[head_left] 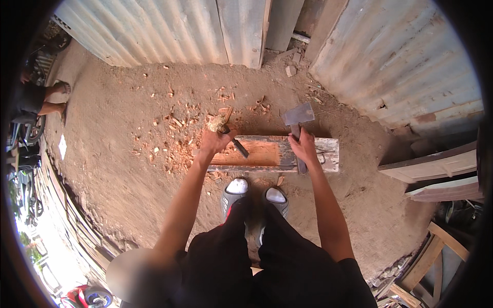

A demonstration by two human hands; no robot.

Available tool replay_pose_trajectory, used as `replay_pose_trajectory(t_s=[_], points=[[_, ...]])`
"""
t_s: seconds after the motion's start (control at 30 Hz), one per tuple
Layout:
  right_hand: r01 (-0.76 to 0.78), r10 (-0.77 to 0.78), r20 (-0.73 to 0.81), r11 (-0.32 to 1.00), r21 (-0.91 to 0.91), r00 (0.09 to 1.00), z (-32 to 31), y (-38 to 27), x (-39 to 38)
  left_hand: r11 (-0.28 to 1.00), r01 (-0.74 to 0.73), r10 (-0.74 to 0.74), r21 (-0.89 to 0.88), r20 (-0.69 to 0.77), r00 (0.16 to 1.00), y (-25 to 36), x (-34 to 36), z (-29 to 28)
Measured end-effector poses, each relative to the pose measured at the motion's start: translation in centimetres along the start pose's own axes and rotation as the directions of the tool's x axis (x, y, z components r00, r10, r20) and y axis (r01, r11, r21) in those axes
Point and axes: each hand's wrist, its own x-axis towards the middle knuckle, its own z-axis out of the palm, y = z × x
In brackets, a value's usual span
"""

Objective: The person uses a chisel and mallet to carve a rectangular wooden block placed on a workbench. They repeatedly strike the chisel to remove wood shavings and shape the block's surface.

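A weathered wooden beam (328, 154) lies across the ground in front of my feet, its upper face hollowed into a fresh orange-brown recess. My left hand (218, 138) is over the beam's left part, closed on a dark rod-like tool (241, 149) that looks like a chisel; its blade does not show. A pale, fibrous clump of wood shavings (215, 123) sits at the far side of that hand. My right hand (304, 146) grips a hammer (299, 114) by its handle over the beam's right part, with the broad grey head pointing away from me.
Wood chips (177, 123) litter the dirt left of and beyond the beam. Corrugated metal sheets (169, 31) stand at the back. Boards (431, 169) lean at the right, with a wooden frame (429, 256) nearer. Another person's legs (51, 100) and parked motorbikes are at the far left.
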Motion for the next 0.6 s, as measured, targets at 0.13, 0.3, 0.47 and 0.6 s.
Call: replay_pose_trajectory(t_s=[0.13,0.3,0.47,0.6], points=[[0.143,-0.152,-0.372,0.988,-0.049,0.916,2.2,2.7,-2.1,0.997,0.015,-0.019,-0.077,-0.055,0.998,-0.7,-1.2,1.1],[0.098,-0.092,-0.264,0.995,0.009,0.960,2.4,3.3,-4.9,0.990,0.000,-0.008,-0.142,-0.057,0.998,0.1,-2.1,2.6],[0.201,-0.132,-0.303,0.957,0.208,0.944,-0.2,3.4,-10.7,0.886,-0.382,0.373,-0.264,-0.086,0.924,1.2,-2.6,5.4],[0.029,0.011,-0.178,0.974,0.224,0.984,-2.7,-0.1,-17.6,-0.051,0.326,0.405,-0.944,0.279,0.871,0.8,-4.4,9.2]])
